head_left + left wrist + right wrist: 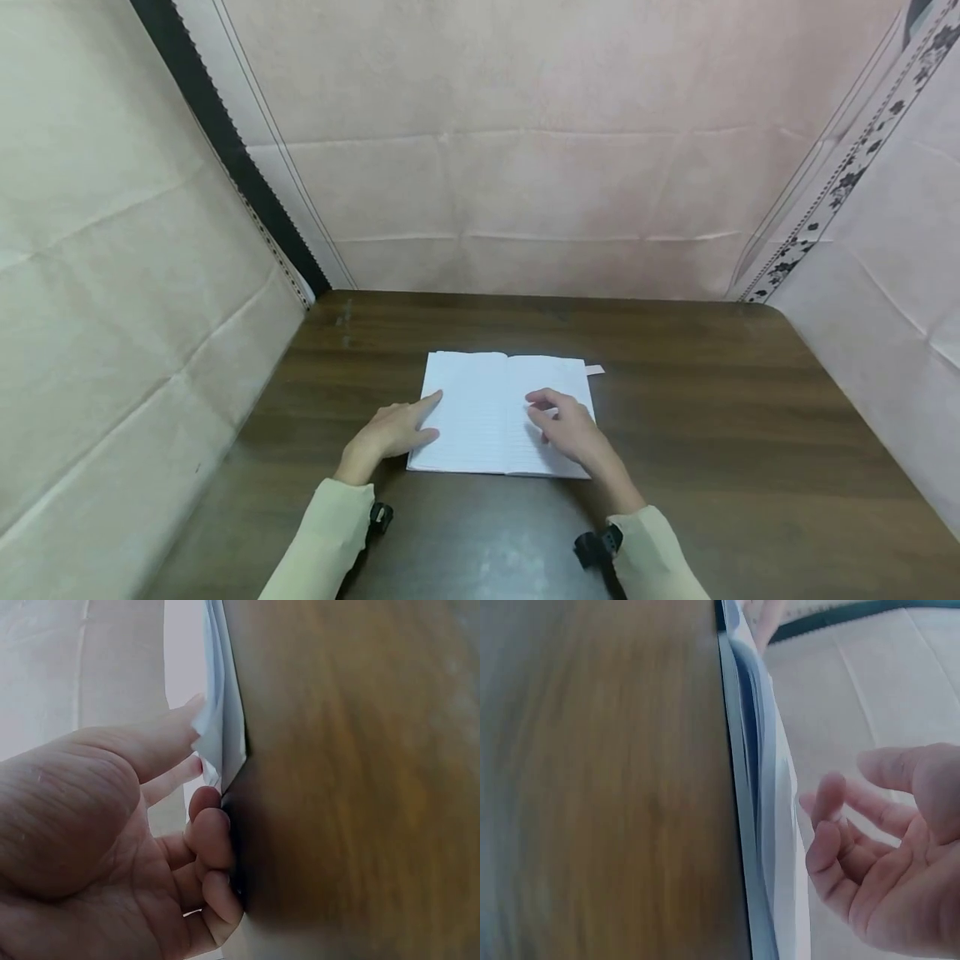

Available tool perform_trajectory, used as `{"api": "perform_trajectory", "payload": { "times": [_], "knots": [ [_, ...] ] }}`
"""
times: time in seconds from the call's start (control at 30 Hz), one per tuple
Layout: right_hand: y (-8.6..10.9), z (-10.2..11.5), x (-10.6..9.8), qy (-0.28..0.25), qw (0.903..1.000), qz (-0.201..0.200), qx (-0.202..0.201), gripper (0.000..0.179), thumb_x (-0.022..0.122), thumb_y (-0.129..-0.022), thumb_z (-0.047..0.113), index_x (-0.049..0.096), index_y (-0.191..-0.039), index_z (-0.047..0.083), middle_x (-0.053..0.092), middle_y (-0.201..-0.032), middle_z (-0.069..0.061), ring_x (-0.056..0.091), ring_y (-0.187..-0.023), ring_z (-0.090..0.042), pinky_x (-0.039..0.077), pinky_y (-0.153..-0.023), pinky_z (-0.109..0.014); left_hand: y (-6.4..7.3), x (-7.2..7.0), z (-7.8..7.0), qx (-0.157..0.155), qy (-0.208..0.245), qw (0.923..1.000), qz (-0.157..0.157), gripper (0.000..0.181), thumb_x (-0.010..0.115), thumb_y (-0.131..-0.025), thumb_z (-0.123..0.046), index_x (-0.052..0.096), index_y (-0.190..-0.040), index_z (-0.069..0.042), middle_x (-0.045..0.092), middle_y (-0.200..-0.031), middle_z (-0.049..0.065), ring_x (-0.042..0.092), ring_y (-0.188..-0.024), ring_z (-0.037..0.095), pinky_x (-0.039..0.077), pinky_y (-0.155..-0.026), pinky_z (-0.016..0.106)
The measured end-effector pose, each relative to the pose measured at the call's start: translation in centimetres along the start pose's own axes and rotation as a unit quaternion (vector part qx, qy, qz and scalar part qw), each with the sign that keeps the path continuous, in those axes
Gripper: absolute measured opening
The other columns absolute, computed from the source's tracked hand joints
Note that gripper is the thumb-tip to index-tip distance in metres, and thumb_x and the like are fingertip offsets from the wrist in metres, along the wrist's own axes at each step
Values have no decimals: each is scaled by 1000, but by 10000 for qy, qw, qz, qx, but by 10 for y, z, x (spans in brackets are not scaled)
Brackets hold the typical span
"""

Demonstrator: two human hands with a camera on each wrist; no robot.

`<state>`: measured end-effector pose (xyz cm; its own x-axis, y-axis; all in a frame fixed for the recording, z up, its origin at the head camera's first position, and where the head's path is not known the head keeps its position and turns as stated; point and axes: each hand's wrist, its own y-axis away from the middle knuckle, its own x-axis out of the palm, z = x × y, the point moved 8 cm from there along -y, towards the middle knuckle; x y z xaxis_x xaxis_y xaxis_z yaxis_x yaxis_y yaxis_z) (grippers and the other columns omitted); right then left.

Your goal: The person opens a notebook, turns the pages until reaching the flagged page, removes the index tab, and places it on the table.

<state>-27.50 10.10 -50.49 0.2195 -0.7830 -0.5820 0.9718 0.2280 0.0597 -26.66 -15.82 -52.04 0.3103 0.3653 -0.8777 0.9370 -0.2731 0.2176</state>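
An open notebook (476,417) with white lined pages lies flat on the wooden table. My left hand (392,430) is at its left edge, thumb and index finger stretched onto the left page. In the left wrist view, the other fingers of that hand (127,832) bend beside the page edges, close to the tabletop. Over the right page is my right hand (566,427), its fingers loosely bent. The right wrist view shows this hand (889,862) a little above the pages (784,847), holding nothing.
A small pale tab (595,369) sticks out from the notebook's upper right side. The brown table (712,433) reaches back to a light cloth wall (525,192), with more cloth on both sides. Both wrists carry small black cameras (381,517).
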Motion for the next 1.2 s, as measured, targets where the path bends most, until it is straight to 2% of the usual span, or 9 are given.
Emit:
{"api": "perform_trajectory", "payload": {
  "times": [0.23,0.47,0.67,0.83,1.2],
  "knots": [
    [3,-25,-32,450,9976,-374,380,37,63,-98,20,60,-135,11,66,-118,-14,64,-98,-28,53,-78,-43,0,0,-2,-62,-7,10000,15,68,62,-100,-33,32,-158,-20,40,-156,12,40,-139,39,32,-109,62],
    [7,-45,-50,761,9927,-454,820,53,67,-95,24,50,-141,5,61,-112,-16,59,-95,-29,53,-78,-44,-1,-1,-1,-85,-16,10000,19,67,63,-99,-33,33,-158,-20,41,-155,13,41,-139,39,32,-108,62],
    [14,-55,-55,808,9899,-413,1087,55,70,-94,27,49,-138,2,59,-115,-19,59,-99,-32,53,-86,-49,-1,0,0,-79,-32,10000,22,68,63,-100,-33,32,-159,-21,40,-157,11,41,-139,38,33,-108,61],
    [15,-59,-56,737,9886,-396,1248,56,71,-93,29,48,-135,0,58,-114,-19,58,-99,-33,52,-87,-50,0,0,-1,-71,16,10000,-2,67,62,-100,-32,31,-159,-21,38,-158,10,39,-141,37,31,-109,62],
    [11,-62,-53,1106,9847,-443,1271,59,73,-91,29,51,-132,-7,59,-122,-26,59,-108,-39,50,-91,-54,-1,1,0,-43,45,10000,-30,68,63,-100,-32,31,-159,-21,38,-158,11,38,-141,39,30,-108,65]
  ]
}}
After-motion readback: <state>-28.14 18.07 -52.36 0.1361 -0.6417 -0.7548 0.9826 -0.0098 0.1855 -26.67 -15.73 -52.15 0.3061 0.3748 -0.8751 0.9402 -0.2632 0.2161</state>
